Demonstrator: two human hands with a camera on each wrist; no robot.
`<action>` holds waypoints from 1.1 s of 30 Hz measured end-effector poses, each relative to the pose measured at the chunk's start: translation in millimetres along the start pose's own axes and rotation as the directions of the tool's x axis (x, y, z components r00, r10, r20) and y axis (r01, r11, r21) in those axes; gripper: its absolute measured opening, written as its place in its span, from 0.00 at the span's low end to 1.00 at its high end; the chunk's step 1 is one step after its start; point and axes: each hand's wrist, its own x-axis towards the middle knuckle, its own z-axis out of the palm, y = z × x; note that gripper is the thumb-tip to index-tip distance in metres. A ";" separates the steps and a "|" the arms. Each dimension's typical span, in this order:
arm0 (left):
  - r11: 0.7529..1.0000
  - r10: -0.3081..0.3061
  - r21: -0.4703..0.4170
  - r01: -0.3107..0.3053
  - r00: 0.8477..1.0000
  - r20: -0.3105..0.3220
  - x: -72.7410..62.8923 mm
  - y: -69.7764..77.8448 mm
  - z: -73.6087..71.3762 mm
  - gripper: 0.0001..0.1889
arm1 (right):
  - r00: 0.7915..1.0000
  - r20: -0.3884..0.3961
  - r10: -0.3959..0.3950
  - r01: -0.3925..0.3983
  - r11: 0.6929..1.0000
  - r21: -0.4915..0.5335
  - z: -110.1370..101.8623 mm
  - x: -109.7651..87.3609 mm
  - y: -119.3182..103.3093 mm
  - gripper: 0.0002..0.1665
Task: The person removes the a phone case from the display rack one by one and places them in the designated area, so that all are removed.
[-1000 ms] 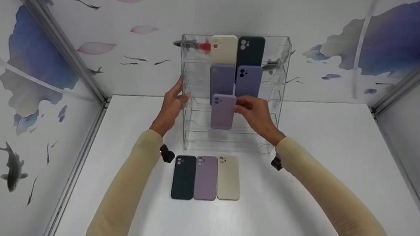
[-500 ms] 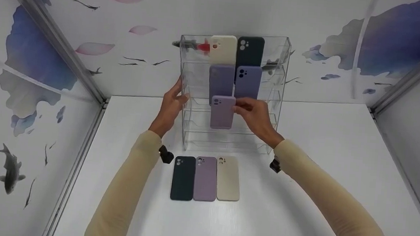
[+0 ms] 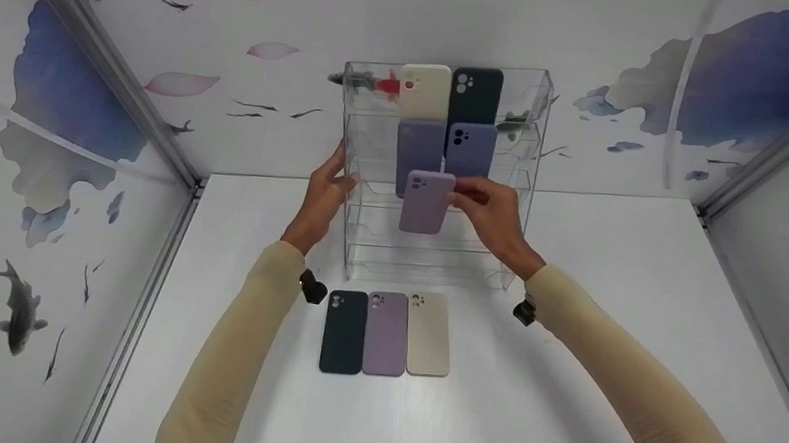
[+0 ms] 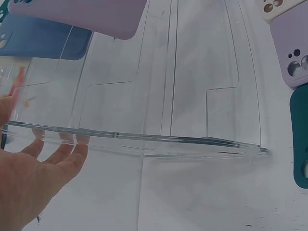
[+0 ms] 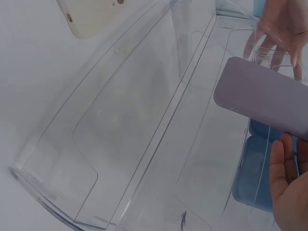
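Observation:
My right hand (image 3: pixel 493 215) pinches a lilac phone case (image 3: pixel 427 203) by its right edge, the case slightly tilted in front of the clear acrylic rack (image 3: pixel 380 139). My left hand (image 3: pixel 322 198) grips the rack's left side wall; in the left wrist view its fingers (image 4: pixel 72 161) show through the clear plastic. On the top tier stand a cream case (image 3: pixel 424 93) and a dark green case (image 3: pixel 476 95). Below them are two blue-purple cases, the left one (image 3: pixel 419 153) and the right one (image 3: pixel 470 148). The held case overlaps the left one's lower part in the head view.
A dark green case (image 3: pixel 343 331), a lilac case (image 3: pixel 386 333) and a cream case (image 3: pixel 430 333) lie side by side on the white table (image 3: pixel 527 415), just before the rack. Patterned panels (image 3: pixel 268 127) enclose the table at the back and both sides.
The lilac case in my right hand has risen a little, shifted right and tipped from upright to a slight slant. My left hand keeps its grip on the rack.

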 end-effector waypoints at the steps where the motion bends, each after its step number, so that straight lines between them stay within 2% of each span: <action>1: 1.000 0.000 -0.001 0.000 1.000 0.000 0.2 0.0 0.1 0.38 | 1.000 -0.003 -0.001 0.001 1.000 -0.005 -1.3 -0.8 -0.5 0.11; 9: 1.000 -0.005 -0.016 0.005 1.000 0.005 1.0 -0.2 -0.5 0.38 | 1.000 -0.001 0.006 -0.006 0.999 -0.043 -12.0 -8.7 -6.4 0.12; 17: 1.000 -0.001 -0.011 0.001 1.000 0.014 1.2 -2.5 -2.2 0.38 | 1.000 0.006 0.000 0.000 0.999 -0.044 -31.8 -23.1 -12.2 0.12; 27: 1.000 -0.027 0.001 0.027 1.000 -0.002 0.1 0.5 -1.8 0.37 | 1.000 0.011 0.005 -0.004 1.000 -0.023 -51.4 -39.0 -13.7 0.13; 33: 1.000 -0.007 -0.006 0.007 1.000 0.008 -0.5 0.1 -1.3 0.37 | 0.999 0.019 0.027 -0.026 0.997 -0.075 -63.1 -49.8 -12.2 0.12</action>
